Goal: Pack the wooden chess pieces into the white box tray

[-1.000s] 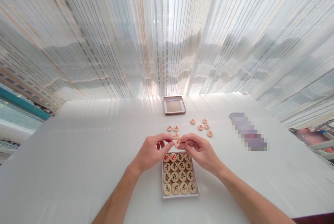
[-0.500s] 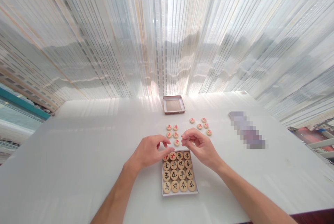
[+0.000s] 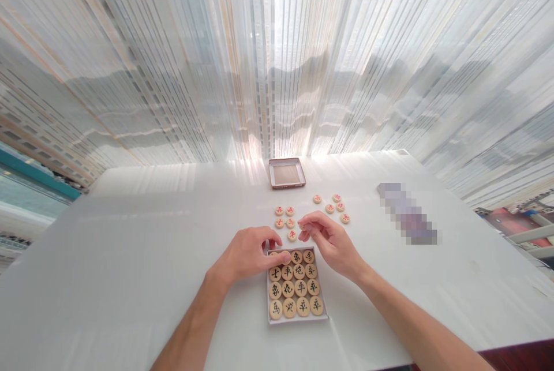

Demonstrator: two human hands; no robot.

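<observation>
A shallow white box [image 3: 298,320] in front of me holds rows of round wooden xiangqi pieces [image 3: 300,288], most with black characters. My left hand [image 3: 250,251] is over its far left corner, fingers bent and apart. Its thumb lies on a piece in the far row, and the corner piece is mostly covered. My right hand [image 3: 329,241] hovers just beyond the box's far right corner, fingertips pinched together; what is between them, if anything, is hidden. Close to those fingertips lies a red-lettered chariot piece [image 3: 292,235], with a red horse piece [image 3: 290,223] behind it.
More red-lettered pieces [image 3: 279,210] lie beyond the hands, with another loose group [image 3: 329,208] to the right. An open box lid [image 3: 287,186] rests near the curtain [image 3: 208,71]. A blurred-out flat object [image 3: 409,215] is on the white table [image 3: 142,255] at right.
My left thumb has come down onto the far-row pieces, covering red characters that showed before. My right hand has barely moved, and the whole view has shifted slightly.
</observation>
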